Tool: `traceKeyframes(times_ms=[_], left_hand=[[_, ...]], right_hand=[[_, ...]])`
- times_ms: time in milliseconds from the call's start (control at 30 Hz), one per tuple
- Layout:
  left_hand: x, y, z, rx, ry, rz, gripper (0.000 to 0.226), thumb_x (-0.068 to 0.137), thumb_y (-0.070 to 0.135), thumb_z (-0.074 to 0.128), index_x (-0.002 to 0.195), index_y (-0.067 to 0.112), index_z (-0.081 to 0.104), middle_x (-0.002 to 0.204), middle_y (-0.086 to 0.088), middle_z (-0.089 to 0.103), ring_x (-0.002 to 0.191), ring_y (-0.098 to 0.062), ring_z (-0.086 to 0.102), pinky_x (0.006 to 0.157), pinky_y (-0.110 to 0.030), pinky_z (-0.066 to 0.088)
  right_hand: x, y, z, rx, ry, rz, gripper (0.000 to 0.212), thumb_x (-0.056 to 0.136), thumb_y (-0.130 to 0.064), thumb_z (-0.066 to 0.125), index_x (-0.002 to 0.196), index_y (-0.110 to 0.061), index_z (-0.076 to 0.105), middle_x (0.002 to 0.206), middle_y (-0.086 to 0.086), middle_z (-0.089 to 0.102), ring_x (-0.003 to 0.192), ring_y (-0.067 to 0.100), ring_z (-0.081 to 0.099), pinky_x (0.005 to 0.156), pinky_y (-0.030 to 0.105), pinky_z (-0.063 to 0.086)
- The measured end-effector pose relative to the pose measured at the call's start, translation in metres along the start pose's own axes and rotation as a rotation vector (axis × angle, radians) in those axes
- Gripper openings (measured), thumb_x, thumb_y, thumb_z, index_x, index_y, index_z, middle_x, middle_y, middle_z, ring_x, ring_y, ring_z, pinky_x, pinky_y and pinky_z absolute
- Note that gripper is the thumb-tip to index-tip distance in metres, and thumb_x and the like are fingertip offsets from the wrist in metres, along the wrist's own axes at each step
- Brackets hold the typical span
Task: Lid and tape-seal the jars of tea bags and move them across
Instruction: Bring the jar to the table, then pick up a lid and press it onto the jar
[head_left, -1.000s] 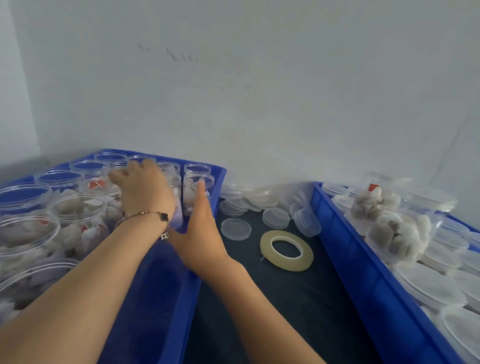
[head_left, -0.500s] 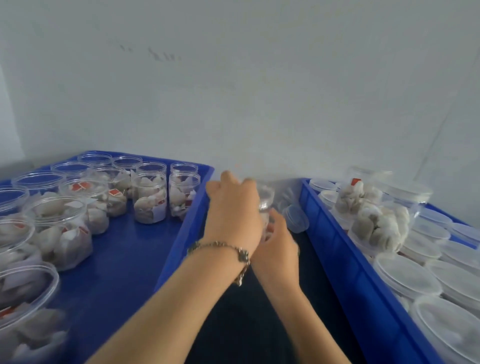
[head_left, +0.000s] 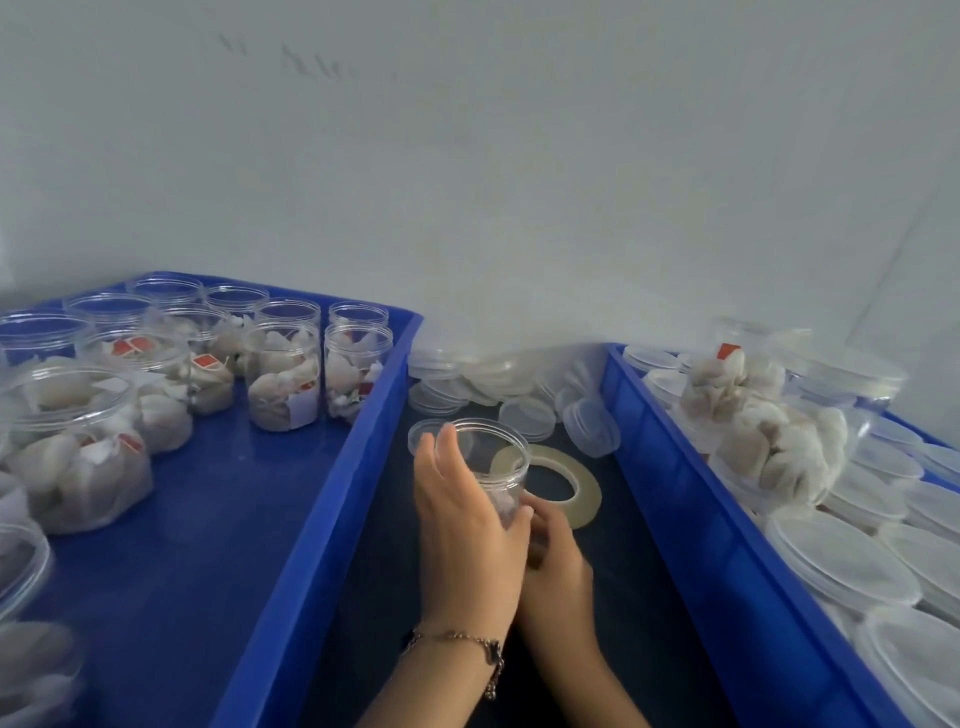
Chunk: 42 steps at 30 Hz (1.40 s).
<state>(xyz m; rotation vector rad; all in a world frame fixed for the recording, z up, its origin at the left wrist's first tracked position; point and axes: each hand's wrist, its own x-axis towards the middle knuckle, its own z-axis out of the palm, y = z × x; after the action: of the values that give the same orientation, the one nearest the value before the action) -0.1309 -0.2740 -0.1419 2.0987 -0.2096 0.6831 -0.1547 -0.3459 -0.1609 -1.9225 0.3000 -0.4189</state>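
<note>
1. Both hands are on one clear jar (head_left: 491, 467) standing upright, without a lid, on the dark surface (head_left: 639, 597) between the two blue trays.
2. The left hand (head_left: 465, 530), bracelet (head_left: 467, 642) at the wrist, wraps its fingers around the near side of the jar, fingertips reaching almost to the rim.
3. The right hand (head_left: 558, 564) sits lower and to the right, fingers curled against the jar's base; how firmly it holds I cannot tell, since the left hand hides part of it.
4. Something pale shows through the jar's wall low down, too blurred to make out.
5. A roll of tape (head_left: 563, 483) lies flat on the surface just behind the jar, partly seen through it.
6. Loose clear lids (head_left: 524, 418) are heaped against the wall at the far end of the surface, one (head_left: 592, 426) tipped on its edge near the right tray.
7. The left tray (head_left: 332, 488) holds open jars of tea bags (head_left: 283, 379), some with red tags, standing in rows along its far and left sides.
8. The right tray (head_left: 691, 499) carries lidded jars (head_left: 841, 566) packed close, with more filled jars (head_left: 769, 441) stacked on top.
</note>
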Motion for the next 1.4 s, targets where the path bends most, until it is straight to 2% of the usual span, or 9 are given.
traceKeyframes(times_ms=[100, 267, 433, 600, 700, 900, 1000, 1100, 1400], left_hand=[[0.001, -0.019, 0.011, -0.120, 0.028, -0.101, 0.121, 0.063, 0.031, 0.086, 0.150, 0.015, 0.004, 0.156, -0.009, 0.015, 0.142, -0.022, 0.020, 0.111, -0.030, 0.021], [-0.006, -0.047, 0.018, -0.288, 0.024, -0.262, 0.122, 0.055, 0.041, 0.088, 0.150, 0.032, 0.011, 0.152, 0.007, 0.028, 0.130, -0.002, 0.028, 0.100, -0.021, 0.027], [-0.005, -0.051, 0.021, -0.362, 0.057, -0.296, 0.117, 0.050, 0.030, 0.091, 0.146, 0.035, 0.024, 0.126, 0.027, 0.031, 0.110, 0.011, 0.031, 0.090, -0.012, 0.030], [0.000, -0.054, 0.021, -0.422, 0.042, -0.315, 0.116, 0.052, 0.030, 0.089, 0.146, 0.036, 0.022, 0.141, 0.019, 0.035, 0.115, 0.007, 0.033, 0.095, -0.016, 0.031], [0.004, -0.055, 0.022, -0.407, 0.047, -0.296, 0.115, 0.054, 0.031, 0.088, 0.147, 0.035, 0.021, 0.143, 0.014, 0.036, 0.111, 0.009, 0.030, 0.091, -0.013, 0.029], [0.006, -0.058, 0.021, -0.388, 0.038, -0.271, 0.116, 0.056, 0.035, 0.088, 0.147, 0.036, 0.016, 0.146, 0.015, 0.032, 0.115, 0.006, 0.030, 0.093, -0.016, 0.032], [0.005, -0.057, 0.023, -0.364, 0.037, -0.248, 0.117, 0.057, 0.035, 0.088, 0.147, 0.036, 0.013, 0.147, 0.015, 0.029, 0.119, 0.006, 0.029, 0.094, -0.016, 0.031], [0.004, -0.056, 0.022, -0.360, 0.030, -0.273, 0.117, 0.058, 0.036, 0.088, 0.147, 0.037, 0.010, 0.150, 0.014, 0.026, 0.129, -0.003, 0.033, 0.098, -0.021, 0.032], [0.005, -0.054, 0.023, -0.384, 0.025, -0.271, 0.118, 0.060, 0.038, 0.086, 0.145, 0.043, 0.005, 0.150, 0.016, 0.022, 0.118, 0.006, 0.024, 0.095, -0.021, 0.029]], right_hand=[[0.016, 0.001, -0.007, -0.026, -0.010, 0.046, 0.036, 0.087, 0.005, 0.052, 0.094, -0.028, 0.063, 0.082, -0.008, 0.070, 0.078, -0.002, 0.065, 0.068, 0.020, 0.054], [0.054, -0.001, -0.006, -0.126, -0.102, 0.002, 0.041, 0.081, 0.018, 0.042, 0.088, -0.017, 0.063, 0.072, 0.003, 0.067, 0.068, 0.009, 0.064, 0.063, 0.015, 0.052], [0.097, 0.003, 0.007, -0.312, -0.177, -0.154, 0.035, 0.086, -0.004, 0.059, 0.087, -0.039, 0.061, 0.084, -0.017, 0.066, 0.084, -0.008, 0.060, 0.071, 0.006, 0.044], [0.128, 0.004, 0.029, -0.496, -0.339, -0.237, 0.050, 0.084, 0.011, 0.057, 0.131, -0.006, 0.051, 0.133, 0.016, 0.052, 0.125, 0.028, 0.048, 0.083, -0.004, 0.031], [0.142, 0.009, 0.039, -0.618, -0.392, -0.280, 0.048, 0.091, 0.003, 0.052, 0.138, -0.003, 0.043, 0.144, 0.013, 0.042, 0.134, 0.024, 0.037, 0.090, -0.004, 0.018], [0.142, 0.000, 0.041, -0.549, -0.191, -0.282, 0.007, 0.086, -0.021, 0.063, 0.079, -0.022, 0.061, 0.083, 0.000, 0.065, 0.077, 0.018, 0.063, 0.067, 0.030, 0.051], [0.139, -0.025, 0.026, -0.047, 0.146, -0.065, 0.018, 0.094, -0.013, 0.048, 0.080, -0.024, 0.053, 0.077, -0.004, 0.063, 0.063, 0.005, 0.060, 0.058, 0.022, 0.046], [0.145, -0.056, 0.002, 0.290, 0.381, 0.031, 0.015, 0.094, -0.012, 0.041, 0.095, -0.006, 0.055, 0.086, 0.015, 0.060, 0.063, 0.019, 0.054, 0.053, 0.026, 0.044], [0.124, -0.083, 0.021, -0.195, -0.193, 0.002, 0.017, 0.087, -0.020, 0.063, 0.102, -0.022, 0.058, 0.090, -0.004, 0.059, 0.078, 0.010, 0.053, 0.060, 0.022, 0.038]])
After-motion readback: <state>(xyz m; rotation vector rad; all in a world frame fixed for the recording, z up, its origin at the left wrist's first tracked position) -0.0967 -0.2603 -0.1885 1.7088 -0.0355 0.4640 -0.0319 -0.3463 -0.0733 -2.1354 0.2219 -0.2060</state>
